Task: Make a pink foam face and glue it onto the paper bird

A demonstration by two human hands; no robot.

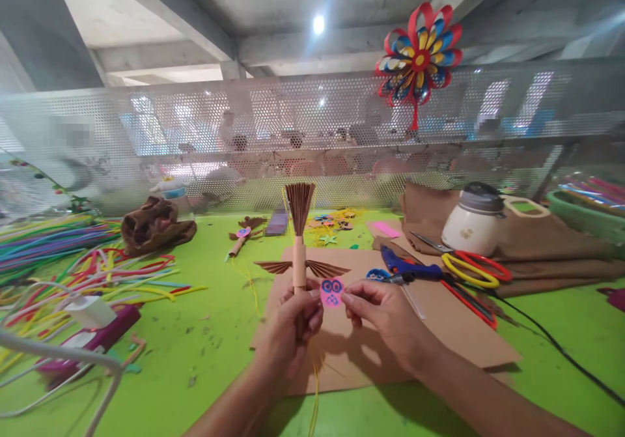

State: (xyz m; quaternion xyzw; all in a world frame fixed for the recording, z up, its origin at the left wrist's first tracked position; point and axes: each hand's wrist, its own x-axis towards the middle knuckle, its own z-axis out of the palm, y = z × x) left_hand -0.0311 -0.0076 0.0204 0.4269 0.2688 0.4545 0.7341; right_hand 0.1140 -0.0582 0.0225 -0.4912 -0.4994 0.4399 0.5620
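My left hand (293,320) is closed round the lower end of a paper figure (299,261), a tan rolled tube with pleated brown side wings and a fanned pleated top. It is held upright over a brown cardboard sheet (342,365). Yellow string (315,391) hangs below that hand. Just right of the tube, my right hand (378,313) pinches the right edge of a small pink paper face (332,292) with blue drawn eyes and mouth. The left thumb is at the face's left edge; whether it grips the paper too is unclear.
A blue glue gun (407,266), scissors (471,269) and a white jar (473,219) are at right. Coloured pipe cleaners (146,274) and a power strip (92,346) lie left. Behind stand another paper figure (244,234) and a perforated screen (195,137). A black cord (561,346) crosses the right side.
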